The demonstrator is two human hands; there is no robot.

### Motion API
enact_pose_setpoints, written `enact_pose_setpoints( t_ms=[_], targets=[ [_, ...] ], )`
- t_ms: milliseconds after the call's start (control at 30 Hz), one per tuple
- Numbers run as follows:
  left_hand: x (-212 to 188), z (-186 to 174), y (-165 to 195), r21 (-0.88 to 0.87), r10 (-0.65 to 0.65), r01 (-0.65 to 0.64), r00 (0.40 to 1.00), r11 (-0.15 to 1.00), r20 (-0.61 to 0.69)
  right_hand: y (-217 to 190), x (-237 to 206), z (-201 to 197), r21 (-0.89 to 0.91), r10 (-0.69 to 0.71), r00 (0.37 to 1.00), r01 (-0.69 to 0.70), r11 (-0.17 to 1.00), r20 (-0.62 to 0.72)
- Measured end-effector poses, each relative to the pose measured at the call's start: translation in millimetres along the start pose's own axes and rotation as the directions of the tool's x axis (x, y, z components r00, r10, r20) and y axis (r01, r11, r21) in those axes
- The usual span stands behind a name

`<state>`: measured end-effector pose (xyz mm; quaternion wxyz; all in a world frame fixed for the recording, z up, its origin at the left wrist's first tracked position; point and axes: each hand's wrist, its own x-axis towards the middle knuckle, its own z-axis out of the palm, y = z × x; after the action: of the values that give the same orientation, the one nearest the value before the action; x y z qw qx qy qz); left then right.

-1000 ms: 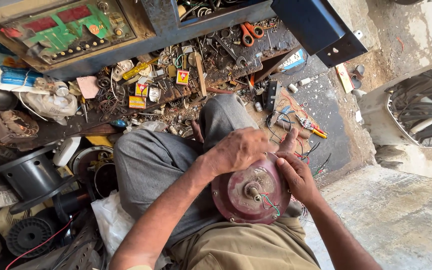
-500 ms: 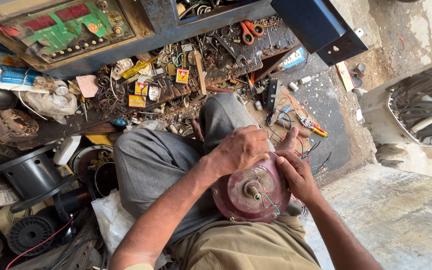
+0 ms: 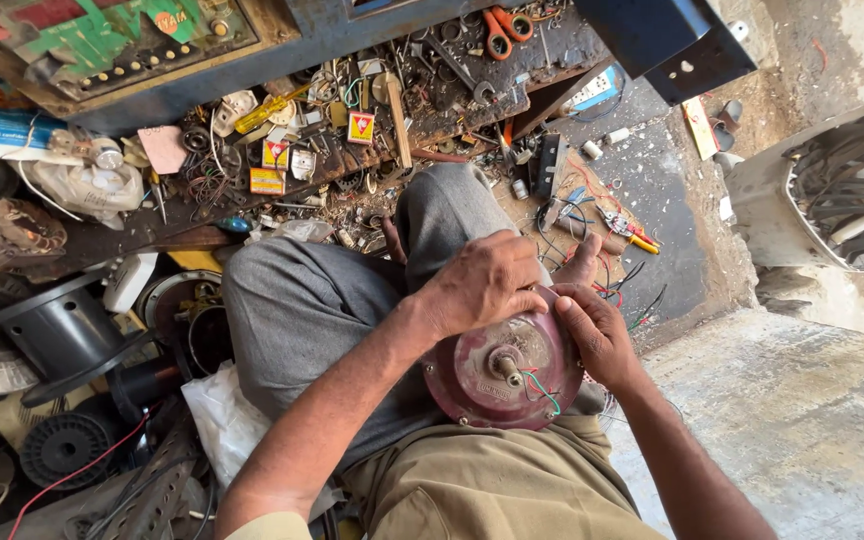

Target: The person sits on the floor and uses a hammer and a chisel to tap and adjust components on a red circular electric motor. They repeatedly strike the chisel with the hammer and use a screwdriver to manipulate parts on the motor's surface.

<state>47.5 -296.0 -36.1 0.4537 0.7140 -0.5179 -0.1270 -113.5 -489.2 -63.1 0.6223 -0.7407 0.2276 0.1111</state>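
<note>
Head view: left hand [image 3: 482, 280] curled over the maroon motor housing [image 3: 502, 370], right hand [image 3: 597, 330] cupping its edge.

Between both hands, the round motor housing [image 3: 497, 372] is dull maroon painted metal, scuffed, with a bare steel shaft [image 3: 505, 370]. Beneath it, grey trousers [image 3: 312, 310] are matt cloth. Beyond, orange-handled scissors [image 3: 500, 28] look glossy plastic.

Both the left hand [image 3: 482, 285] and right hand [image 3: 597, 335] grip a round maroon motor housing [image 3: 502, 375] on the lap.
</note>
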Motion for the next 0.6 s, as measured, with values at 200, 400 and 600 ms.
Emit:
enact_pose_setpoints(
  t_ms=[200, 400, 600],
  targets=[
    [-4.5, 1.2, -1.9, 0.045, 0.037, -0.033, 0.995, 0.998, -0.088, 0.5, 1.7, 0.9, 0.003, 0.011, 1.0, -0.011, 1.0, 0.005],
    [-4.4, 6.8, -5.2, 0.008, 0.001, 0.0, 0.996, 1.0, -0.091, 2.3, 2.1, 0.1, 0.03, 0.028, 0.999, -0.029, 0.999, 0.015],
    [-5.5, -0.5, 0.1, 0.029, 0.017, -0.013, 0.993, 0.999, -0.117, 2.2, 2.5, -0.2, 0.009, 0.052, 0.999, -0.052, 0.999, -0.003]
  ],
)
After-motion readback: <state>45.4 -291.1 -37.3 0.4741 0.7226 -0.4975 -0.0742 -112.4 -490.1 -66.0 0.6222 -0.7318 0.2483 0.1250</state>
